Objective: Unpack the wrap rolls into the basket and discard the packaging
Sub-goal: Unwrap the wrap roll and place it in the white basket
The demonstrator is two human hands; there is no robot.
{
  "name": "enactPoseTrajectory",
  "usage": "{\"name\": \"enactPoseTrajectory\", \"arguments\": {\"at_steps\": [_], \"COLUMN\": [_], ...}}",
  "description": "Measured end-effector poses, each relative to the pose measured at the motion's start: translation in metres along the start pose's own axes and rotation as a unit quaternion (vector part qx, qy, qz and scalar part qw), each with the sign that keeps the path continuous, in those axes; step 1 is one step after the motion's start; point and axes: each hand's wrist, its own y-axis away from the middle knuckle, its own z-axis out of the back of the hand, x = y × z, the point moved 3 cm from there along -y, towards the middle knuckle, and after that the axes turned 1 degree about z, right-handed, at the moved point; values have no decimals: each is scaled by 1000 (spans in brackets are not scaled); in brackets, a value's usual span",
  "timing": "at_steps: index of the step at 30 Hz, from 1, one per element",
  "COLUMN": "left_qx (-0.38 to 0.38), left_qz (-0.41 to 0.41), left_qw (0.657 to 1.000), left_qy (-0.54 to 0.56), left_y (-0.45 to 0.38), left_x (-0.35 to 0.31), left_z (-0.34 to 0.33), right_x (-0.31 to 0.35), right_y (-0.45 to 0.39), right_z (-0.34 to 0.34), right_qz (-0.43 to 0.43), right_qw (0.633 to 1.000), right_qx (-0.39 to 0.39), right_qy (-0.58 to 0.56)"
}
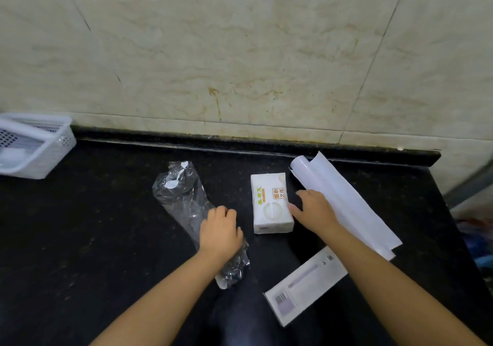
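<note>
Fingers (217,213) of the left hand (220,232) are curled down onto the clear plastic sleeve (184,204), gripping its crumpled near part against the black table (93,225). Fingers (302,195) of the right hand (316,209) are loosely spread and relaxed, holding nothing; the thumb tip touches the right edge of the white tissue pack (271,203), and the palm lies over the left edge of the white paper sheet (352,207).

Open table lies to the left of the sleeve, as far as the white basket (50,156), which stands at the far left against the wall (240,52) and is cut by the frame's edge. White shapes lie inside the basket; whether they are the wrap rolls cannot be told. The table's back edge meets a raised black lip under the tiled wall, and its right edge drops away just beyond the paper sheet.

The sleeve's long axis runs from far-left to near-right, its loose far end pointing toward the wall and its bunched end toward the person. The paper sheet runs from far-left to near-right too, with its far end curled into a roll. A printed label card (306,284) lies near the right forearm, slanting from near-left to far-right. The tissue pack sits between the two hands, long side running away from the person.
</note>
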Motion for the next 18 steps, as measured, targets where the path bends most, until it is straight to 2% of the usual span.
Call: {"name": "enactPoseTrajectory", "arguments": {"at_steps": [4, 6, 9, 14, 18], "left_qx": [-5, -7, -20, -28, -37], "left_qz": [50, 94, 116, 177, 210], "left_qw": [999, 995, 993, 984, 977], "left_qy": [-14, -11, -7, 3, 11], "left_y": [8, 15, 20, 41, 64], "left_x": [28, 52, 74, 126, 177], "left_z": [6, 8, 13, 23, 36], "right_x": [52, 76, 78, 86, 129], "right_y": [-17, -22, -28, -23, -5], "right_z": [-25, -38, -39, -33, -15], "right_qz": [-69, -102, -147, -132, -74], "right_qw": [996, 991, 984, 987, 994], "right_qx": [54, 80, 69, 52, -2], "right_qy": [-19, 13, 67, 81, 85]}}
